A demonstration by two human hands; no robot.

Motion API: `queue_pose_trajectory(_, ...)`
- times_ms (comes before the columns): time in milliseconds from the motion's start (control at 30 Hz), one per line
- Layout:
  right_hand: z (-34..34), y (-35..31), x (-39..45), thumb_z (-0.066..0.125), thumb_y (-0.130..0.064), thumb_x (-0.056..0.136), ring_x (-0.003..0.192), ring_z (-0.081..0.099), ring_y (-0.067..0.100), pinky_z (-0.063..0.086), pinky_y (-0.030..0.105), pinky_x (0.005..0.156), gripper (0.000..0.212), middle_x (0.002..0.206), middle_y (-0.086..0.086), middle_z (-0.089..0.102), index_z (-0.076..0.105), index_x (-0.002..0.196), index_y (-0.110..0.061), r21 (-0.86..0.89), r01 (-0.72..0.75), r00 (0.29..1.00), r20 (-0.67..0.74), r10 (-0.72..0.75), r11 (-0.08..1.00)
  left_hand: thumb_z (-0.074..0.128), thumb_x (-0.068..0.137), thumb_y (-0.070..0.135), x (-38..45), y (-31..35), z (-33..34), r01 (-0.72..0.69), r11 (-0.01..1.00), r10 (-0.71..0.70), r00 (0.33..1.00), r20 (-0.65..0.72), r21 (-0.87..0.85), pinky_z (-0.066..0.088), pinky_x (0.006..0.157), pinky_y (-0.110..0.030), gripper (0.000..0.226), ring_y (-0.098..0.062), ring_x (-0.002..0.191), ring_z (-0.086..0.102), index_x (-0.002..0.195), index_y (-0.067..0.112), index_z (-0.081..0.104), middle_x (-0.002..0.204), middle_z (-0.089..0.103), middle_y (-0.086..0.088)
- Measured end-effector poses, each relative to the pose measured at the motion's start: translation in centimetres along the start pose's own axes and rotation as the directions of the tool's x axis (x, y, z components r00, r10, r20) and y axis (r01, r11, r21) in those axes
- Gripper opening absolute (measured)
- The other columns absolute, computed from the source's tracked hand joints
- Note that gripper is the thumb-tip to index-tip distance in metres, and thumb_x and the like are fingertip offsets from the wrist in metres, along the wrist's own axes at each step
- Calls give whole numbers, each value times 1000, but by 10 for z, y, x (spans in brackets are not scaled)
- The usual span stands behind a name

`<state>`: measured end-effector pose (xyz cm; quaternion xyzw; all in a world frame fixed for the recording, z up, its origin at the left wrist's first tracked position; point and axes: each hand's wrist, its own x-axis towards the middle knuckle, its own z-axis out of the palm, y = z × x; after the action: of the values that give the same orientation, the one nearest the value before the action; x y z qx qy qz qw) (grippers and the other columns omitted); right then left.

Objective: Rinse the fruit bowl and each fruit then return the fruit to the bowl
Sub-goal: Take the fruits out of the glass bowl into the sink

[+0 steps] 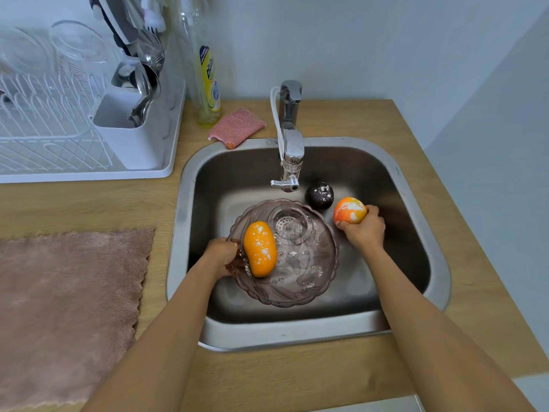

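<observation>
Bowl (309, 263), tinted glass, sits in sink (416, 179) at frame centre, left hand (221, 255) gripping its left rim. Oblong orange fruit (260, 248) lies inside. Right hand (364, 230) clasps round orange-red fruit (349, 210) right of bowl; dark fruit (319, 195) just beside, under faucet (289, 138).

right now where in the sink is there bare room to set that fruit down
Bare sink floor lies right of the bowl, below the right hand holding the round fruit. The back left corner, left of the faucet, is also free. It is crowded around the dark fruit and at the bowl, gripped by the left hand, with the oval fruit inside.
</observation>
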<state>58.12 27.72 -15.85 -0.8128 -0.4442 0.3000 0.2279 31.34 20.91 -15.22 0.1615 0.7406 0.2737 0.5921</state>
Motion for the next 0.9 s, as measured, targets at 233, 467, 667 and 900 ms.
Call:
queue_pose_trajectory(233, 15, -4, 13, 77, -23, 79, 127, 42, 39, 41, 42, 99, 79, 142, 22, 36, 31, 141, -8, -14, -8, 1000, -26, 7, 1000, 40, 100, 6, -1, 1, 2, -21, 1000, 22, 1000, -17, 7, 47, 74, -38, 29, -23, 67, 55, 125, 3, 55, 79, 56, -10)
queue_pose_trajectory(467, 23, -11, 19, 76, -19, 80, 126, 44, 40, 43, 42, 98, 85, 142, 24, 36, 23, 147, -13, 49, -2, 996, -94, 6, 999, 38, 102, 8, 9, -1, 2, -28, 999, 29, 999, -35, 32, 48, 72, -39, 32, -30, 91, 57, 129, 5, 53, 105, 58, -16)
queue_pose_trajectory(667, 25, -13, 19, 78, -20, 78, 124, 47, 40, 45, 44, 96, 79, 140, 22, 40, 29, 138, -10, 113, -16, 991, -134, 31, 993, 38, 102, 11, 17, -3, 2, -27, 998, 29, 999, -41, 55, 48, 71, -37, 32, -28, 86, 59, 129, 6, 54, 108, 58, -16)
queue_pose_trajectory(900, 22, -12, 13, 80, -21, 76, 122, 48, 40, 45, 44, 96, 77, 139, 22, 40, 32, 135, -9, 113, -3, 990, -140, 19, 994, 38, 102, 10, 15, -2, 2, -25, 999, 26, 999, -34, 37, 48, 68, -37, 34, -31, 92, 58, 132, 5, 52, 114, 59, -19)
